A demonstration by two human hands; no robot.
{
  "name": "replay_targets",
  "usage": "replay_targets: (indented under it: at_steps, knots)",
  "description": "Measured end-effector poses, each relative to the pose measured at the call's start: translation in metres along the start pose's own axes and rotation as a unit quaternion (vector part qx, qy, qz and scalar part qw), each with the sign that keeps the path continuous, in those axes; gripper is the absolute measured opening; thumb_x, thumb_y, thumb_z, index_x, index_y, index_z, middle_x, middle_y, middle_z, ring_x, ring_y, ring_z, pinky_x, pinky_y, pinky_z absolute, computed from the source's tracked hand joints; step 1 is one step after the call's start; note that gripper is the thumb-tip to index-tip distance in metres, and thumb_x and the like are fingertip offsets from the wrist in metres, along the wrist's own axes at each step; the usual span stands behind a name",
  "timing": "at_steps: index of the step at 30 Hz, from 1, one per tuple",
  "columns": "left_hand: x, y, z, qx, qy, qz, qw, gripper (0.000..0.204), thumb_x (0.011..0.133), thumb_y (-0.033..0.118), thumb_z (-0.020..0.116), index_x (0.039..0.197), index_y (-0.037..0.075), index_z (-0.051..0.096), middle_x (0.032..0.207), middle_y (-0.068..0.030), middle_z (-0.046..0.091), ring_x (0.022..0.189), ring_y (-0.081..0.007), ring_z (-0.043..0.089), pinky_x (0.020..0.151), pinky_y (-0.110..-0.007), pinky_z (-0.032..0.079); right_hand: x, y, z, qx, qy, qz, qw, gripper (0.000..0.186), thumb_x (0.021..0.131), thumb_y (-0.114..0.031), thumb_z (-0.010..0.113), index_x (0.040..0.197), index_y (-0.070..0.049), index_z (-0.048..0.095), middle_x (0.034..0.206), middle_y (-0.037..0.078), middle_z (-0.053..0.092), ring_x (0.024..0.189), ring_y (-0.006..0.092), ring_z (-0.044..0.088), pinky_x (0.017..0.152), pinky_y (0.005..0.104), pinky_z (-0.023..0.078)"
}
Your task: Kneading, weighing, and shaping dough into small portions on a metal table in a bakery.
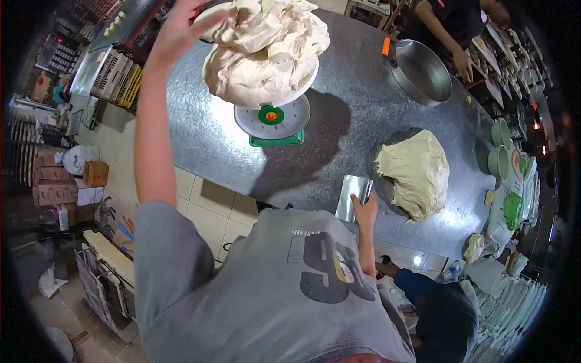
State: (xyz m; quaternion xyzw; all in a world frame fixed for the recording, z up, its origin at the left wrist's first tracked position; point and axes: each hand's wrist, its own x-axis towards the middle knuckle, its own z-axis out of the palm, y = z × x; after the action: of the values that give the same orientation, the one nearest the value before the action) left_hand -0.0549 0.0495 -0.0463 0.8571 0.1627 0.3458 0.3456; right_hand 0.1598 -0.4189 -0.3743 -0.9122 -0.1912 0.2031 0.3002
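Note:
A big heap of pale dough (pixel 266 54) is piled on the pan of a dial scale (pixel 272 121) with a green base, and it bulges over the pan's rim. Raised beside the heap's left side is my left hand (pixel 184 27), its fingers stretched apart and partly cut off by the upper edge. Whether it touches the dough I cannot tell. My right hand (pixel 365 212) grips a flat metal dough scraper (pixel 348 196) at the table's near edge. To the right of the scraper, a second lump of dough (pixel 420 175) lies directly on the metal table (pixel 200 139).
A round metal pan (pixel 420 72) with an orange-ended handle sits at the far right, near another person's hand (pixel 463 65). Green bowls (pixel 499 160) line the right edge. Another person in dark clothes (pixel 445 308) is low at my right. Crates (pixel 118 78) stand left.

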Motion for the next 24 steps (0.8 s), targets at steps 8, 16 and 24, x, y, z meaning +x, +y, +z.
replay_targets:
  at_steps: [8,16,24]
  knots:
    - [-0.227,-0.078,0.083,-0.083,0.414,-0.325,0.846,0.022,0.087,0.009,0.069,0.105,0.001,0.059,0.089,0.0002,0.057,0.081,-0.0083,0.051,0.074,-0.023,0.044,-0.001,0.025,0.002,-0.008,0.105,-0.042,0.994,0.051,0.074,-0.027,0.08,0.114,-0.001,0.06,0.096,0.014,0.063,0.089,0.0306,0.06,0.079,0.0402,0.048]
    - [-0.383,-0.056,0.19,-0.164,0.368,-0.535,0.743,0.027,0.087,0.016,0.071,0.108,0.002,0.063,0.089,0.001,0.06,0.076,-0.0078,0.053,0.063,-0.022,0.04,-0.001,0.029,-0.002,-0.011,0.09,-0.059,0.994,0.048,0.077,-0.026,0.078,0.115,-0.002,0.061,0.091,0.012,0.061,0.086,0.0255,0.06,0.078,0.0374,0.049]
    - [-0.373,-0.031,0.197,-0.146,0.245,-0.467,0.837,0.031,0.097,0.027,0.059,0.078,0.002,0.06,0.066,0.0027,0.05,0.061,-0.0062,0.043,0.056,-0.023,0.033,0.001,0.023,-0.002,-0.026,0.064,-0.047,0.997,0.052,0.077,-0.03,0.078,0.118,-0.002,0.059,0.1,0.014,0.06,0.091,0.0269,0.059,0.081,0.0384,0.048]
